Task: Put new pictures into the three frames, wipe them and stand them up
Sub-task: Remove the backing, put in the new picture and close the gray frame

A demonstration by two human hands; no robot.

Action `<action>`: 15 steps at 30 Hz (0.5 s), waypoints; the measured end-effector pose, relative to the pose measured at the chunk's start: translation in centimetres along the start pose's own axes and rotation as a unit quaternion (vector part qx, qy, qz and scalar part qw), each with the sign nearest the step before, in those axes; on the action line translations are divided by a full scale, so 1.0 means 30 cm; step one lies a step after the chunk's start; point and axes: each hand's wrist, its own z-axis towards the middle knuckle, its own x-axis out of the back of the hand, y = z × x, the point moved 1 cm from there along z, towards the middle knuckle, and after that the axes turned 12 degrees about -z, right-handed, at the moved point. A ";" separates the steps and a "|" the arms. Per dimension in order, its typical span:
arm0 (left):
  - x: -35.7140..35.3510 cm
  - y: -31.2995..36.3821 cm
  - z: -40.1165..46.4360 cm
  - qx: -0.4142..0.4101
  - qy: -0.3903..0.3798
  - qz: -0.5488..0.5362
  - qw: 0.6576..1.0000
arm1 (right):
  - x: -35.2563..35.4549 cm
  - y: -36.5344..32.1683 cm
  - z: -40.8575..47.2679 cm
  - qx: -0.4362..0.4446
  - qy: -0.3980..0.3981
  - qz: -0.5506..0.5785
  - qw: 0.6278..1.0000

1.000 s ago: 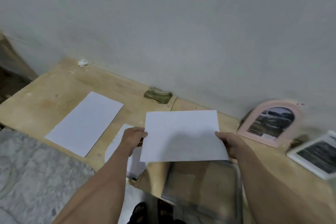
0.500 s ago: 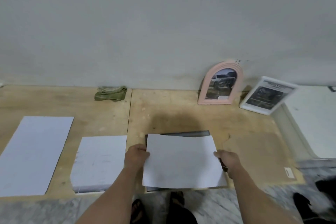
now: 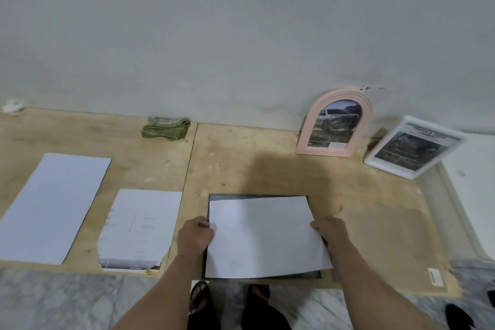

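Observation:
A white sheet (image 3: 263,236), blank side up, lies over a dark rectangular frame (image 3: 222,197) flat near the front edge of the wooden top. My left hand (image 3: 195,236) pinches the sheet's left edge and my right hand (image 3: 332,233) holds its right edge. A pink arched frame (image 3: 334,126) with a picture stands against the wall. To its right a white rectangular frame (image 3: 413,146) with a picture leans on the wall.
Two more white sheets lie on the plywood top (image 3: 267,163): a long one (image 3: 53,206) at the left and a cut one (image 3: 139,228) beside it. A folded green cloth (image 3: 166,128) sits by the wall. Marble floor and my feet show below.
The view swung right and down. Both hands lowered the sheet from above the table onto the dark frame, still holding its two side edges.

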 end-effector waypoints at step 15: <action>-0.035 0.011 0.030 -0.009 0.037 -0.008 0.999 | -0.027 0.006 0.075 0.032 -0.050 -0.072 0.996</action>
